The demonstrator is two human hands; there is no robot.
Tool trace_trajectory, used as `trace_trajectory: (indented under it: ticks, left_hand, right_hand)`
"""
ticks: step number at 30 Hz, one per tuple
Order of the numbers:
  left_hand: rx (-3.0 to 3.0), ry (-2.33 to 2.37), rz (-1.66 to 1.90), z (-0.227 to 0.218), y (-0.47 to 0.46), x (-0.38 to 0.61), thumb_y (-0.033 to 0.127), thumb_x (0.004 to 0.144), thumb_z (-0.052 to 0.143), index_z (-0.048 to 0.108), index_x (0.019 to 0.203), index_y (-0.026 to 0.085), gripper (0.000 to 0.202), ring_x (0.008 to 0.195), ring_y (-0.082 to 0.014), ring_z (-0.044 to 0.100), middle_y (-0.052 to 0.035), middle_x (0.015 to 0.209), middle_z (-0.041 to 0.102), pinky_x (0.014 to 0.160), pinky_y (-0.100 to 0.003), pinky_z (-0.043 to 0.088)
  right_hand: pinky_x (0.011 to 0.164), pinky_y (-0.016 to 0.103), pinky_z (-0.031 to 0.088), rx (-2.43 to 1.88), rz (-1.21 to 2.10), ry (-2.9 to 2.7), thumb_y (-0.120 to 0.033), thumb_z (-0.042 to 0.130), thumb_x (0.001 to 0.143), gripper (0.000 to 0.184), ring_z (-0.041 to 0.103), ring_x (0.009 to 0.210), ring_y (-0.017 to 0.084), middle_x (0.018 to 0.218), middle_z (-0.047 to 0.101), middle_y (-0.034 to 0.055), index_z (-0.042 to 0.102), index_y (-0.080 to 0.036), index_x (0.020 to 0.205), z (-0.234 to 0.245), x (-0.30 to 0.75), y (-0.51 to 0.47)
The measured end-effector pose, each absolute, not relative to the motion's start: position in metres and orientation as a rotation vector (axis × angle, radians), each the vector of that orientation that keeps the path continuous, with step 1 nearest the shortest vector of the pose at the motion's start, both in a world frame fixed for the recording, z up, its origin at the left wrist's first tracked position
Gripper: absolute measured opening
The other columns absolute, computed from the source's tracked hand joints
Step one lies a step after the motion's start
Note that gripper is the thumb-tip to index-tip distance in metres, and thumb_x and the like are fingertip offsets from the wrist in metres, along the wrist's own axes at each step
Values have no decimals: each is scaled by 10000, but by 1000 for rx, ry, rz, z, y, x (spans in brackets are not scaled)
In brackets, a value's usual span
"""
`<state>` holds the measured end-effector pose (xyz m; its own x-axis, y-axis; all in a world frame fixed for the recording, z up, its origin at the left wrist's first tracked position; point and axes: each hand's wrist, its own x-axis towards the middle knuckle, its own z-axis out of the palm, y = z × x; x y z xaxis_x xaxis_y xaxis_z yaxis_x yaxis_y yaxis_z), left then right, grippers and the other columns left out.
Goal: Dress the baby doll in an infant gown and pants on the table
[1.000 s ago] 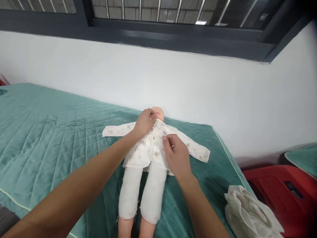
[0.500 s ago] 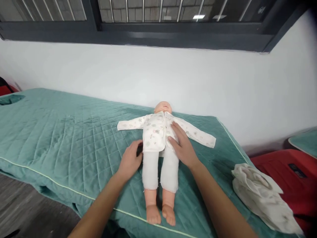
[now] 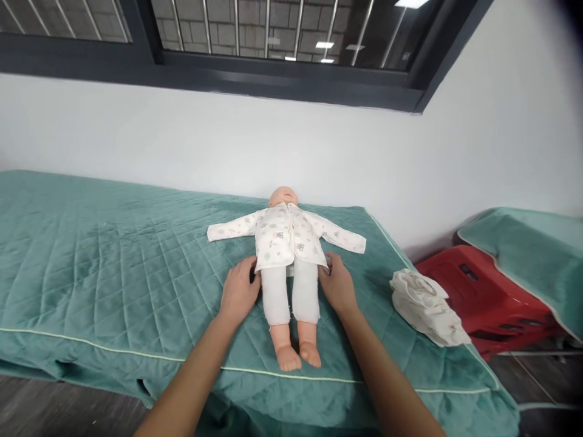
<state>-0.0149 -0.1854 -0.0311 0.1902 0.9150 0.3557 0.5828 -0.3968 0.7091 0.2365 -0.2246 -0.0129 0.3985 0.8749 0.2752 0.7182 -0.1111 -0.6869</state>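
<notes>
Bright, even indoor light, ceiling lamps mirrored in the window glass point(image 3: 291, 27), soft shadows, dark curved corners.

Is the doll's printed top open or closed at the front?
Closed: the two front panels of the top meet down the chest of the doll, covering it. Fastened or not, cannot tell.

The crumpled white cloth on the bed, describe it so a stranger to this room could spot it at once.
Find the long bed with the green quilted cover under the window, where a doll in a printed shirt lies. Follow the bed's edge from the doll toward the red crate. The cloth is the loose, bunched white heap there, lying apart from the doll.
</notes>
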Motion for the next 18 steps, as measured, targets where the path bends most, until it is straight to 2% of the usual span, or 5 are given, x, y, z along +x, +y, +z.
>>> trace_trajectory:
  ticks: [3,7,10,14,18]
  left_hand:
    - [1988,1410,1136,-32,-188,-17,192,856,513,588,1113,210,268,948,-238,630,-69,1038,688,869,-385,475]
    - [1960,1458,1150,-29,-194,-19,171,827,505,576,945,222,148,834,-205,601,-24,894,656,785,-329,455]
    - [1986,1494,1129,-27,-196,-19,153,811,498,560,883,224,119,806,-195,580,-12,858,633,755,-311,432]
    - [2000,1553,1097,-25,-197,-18,155,805,506,549,868,223,102,781,-191,566,-9,841,623,717,-302,407]
    - [1995,1573,1081,-25,-197,-17,161,812,510,551,869,220,91,774,-189,556,-9,825,612,714,-300,400]
  right_hand:
    - [742,360,458,-1914,230,-1343,-361,506,845,396,633,799,248,851,683,47,578,-185,1191,-11,238,-222]
    - [699,328,413,-1880,195,-1307,-308,490,810,333,577,725,219,774,629,15,603,-191,1101,-12,240,-226]
    - [675,315,394,-1822,172,-1295,-265,484,772,321,524,672,197,701,550,-16,616,-190,1055,-13,243,-229]
    - [664,312,383,-1788,97,-1318,-201,477,709,320,489,693,190,733,496,-11,629,-186,991,-16,247,-230]
    - [717,338,424,-1758,50,-1345,-161,482,684,339,508,776,201,857,523,33,625,-174,991,-19,249,-229]
